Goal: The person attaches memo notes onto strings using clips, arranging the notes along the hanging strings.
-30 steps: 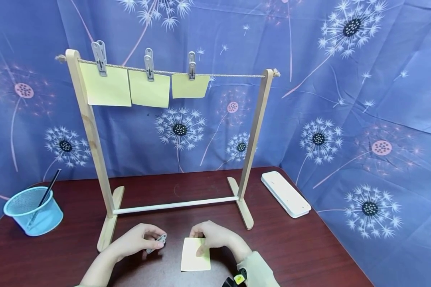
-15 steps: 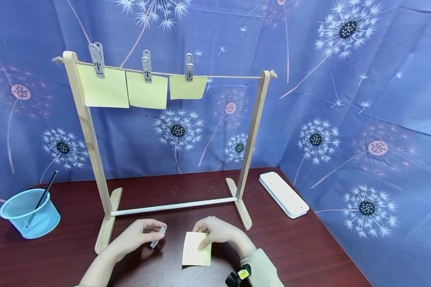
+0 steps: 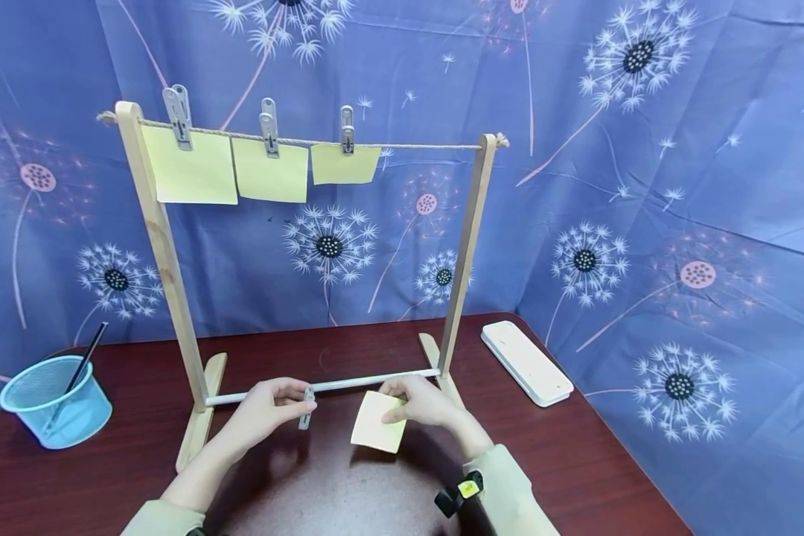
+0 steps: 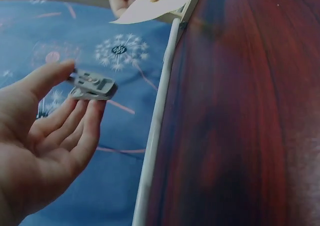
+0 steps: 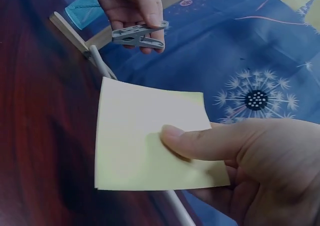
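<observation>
My left hand (image 3: 268,408) pinches a grey clothespin (image 4: 93,85) between thumb and fingertips, above the table in front of the rack. To its right, my right hand (image 3: 420,406) holds a yellow sticky note (image 5: 150,141), thumb on its face and fingers behind. Both hands are raised near the rack's white lower bar (image 3: 358,382). Above them runs a rope (image 3: 429,146) between two wooden posts. Three yellow notes hang from it, among them the leftmost note (image 3: 190,171), the middle note (image 3: 271,175) and the smaller-looking right note (image 3: 343,165), each under a grey clothespin.
A blue mesh pen cup (image 3: 87,417) with a dark pen stands at the left. Toward the back right lies a white oblong case (image 3: 525,362). The rack's wooden feet (image 3: 197,432) rest on the dark red table, and a blue dandelion-print curtain (image 3: 576,149) hangs behind.
Both hands have lifted and moved forward toward the rack, carrying the clothespin and the note. The note has come up off the table, and the clothespin has turned more upright.
</observation>
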Available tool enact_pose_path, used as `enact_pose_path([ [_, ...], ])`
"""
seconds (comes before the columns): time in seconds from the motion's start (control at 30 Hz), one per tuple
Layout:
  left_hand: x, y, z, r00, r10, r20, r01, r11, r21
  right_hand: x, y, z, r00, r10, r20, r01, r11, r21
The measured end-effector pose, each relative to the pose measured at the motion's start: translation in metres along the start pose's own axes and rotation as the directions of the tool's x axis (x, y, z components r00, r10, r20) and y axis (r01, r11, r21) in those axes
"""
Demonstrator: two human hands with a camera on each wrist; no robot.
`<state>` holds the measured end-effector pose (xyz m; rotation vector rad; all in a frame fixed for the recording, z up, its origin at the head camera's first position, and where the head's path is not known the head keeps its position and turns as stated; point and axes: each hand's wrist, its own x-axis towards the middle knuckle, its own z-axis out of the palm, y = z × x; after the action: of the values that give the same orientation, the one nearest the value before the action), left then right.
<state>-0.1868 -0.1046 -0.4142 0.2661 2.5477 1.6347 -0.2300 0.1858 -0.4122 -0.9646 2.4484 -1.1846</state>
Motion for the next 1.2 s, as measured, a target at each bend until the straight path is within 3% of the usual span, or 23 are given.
enact_pose_path([
  [0.17,0.011,0.016,0.001,0.998,0.003,-0.070,-0.002,1.000,0.013,0.000,-0.004,-0.015,0.994,0.002,-0.107,-0.006,0.999,-0.036],
  [0.33,0.021,0.037,-0.002,0.989,0.106,-0.107,-0.103,0.994,0.027,0.004,-0.006,-0.027,0.973,0.020,-0.228,-0.016,1.000,0.020],
  [0.47,0.029,0.058,-0.004,0.973,0.195,-0.123,-0.193,0.981,0.032,0.006,-0.012,-0.037,0.931,0.092,-0.354,-0.067,0.994,0.081],
  [0.57,0.035,0.076,-0.005,0.965,0.232,-0.125,-0.232,0.973,0.013,0.008,-0.016,-0.046,0.901,0.105,-0.422,-0.053,0.990,0.132],
  [0.83,0.046,0.126,-0.002,0.950,0.282,-0.131,-0.287,0.958,-0.021,0.017,-0.036,-0.064,0.826,0.131,-0.548,-0.033,0.982,0.185],
  [1.1,0.062,0.178,0.000,0.936,0.336,-0.106,-0.334,0.942,0.035,0.029,-0.064,-0.085,0.754,0.130,-0.644,0.004,0.979,0.203],
  [1.2,0.070,0.192,-0.001,0.924,0.370,-0.091,-0.367,0.929,0.050,0.037,-0.066,-0.092,0.713,0.113,-0.692,0.053,0.975,0.214],
])
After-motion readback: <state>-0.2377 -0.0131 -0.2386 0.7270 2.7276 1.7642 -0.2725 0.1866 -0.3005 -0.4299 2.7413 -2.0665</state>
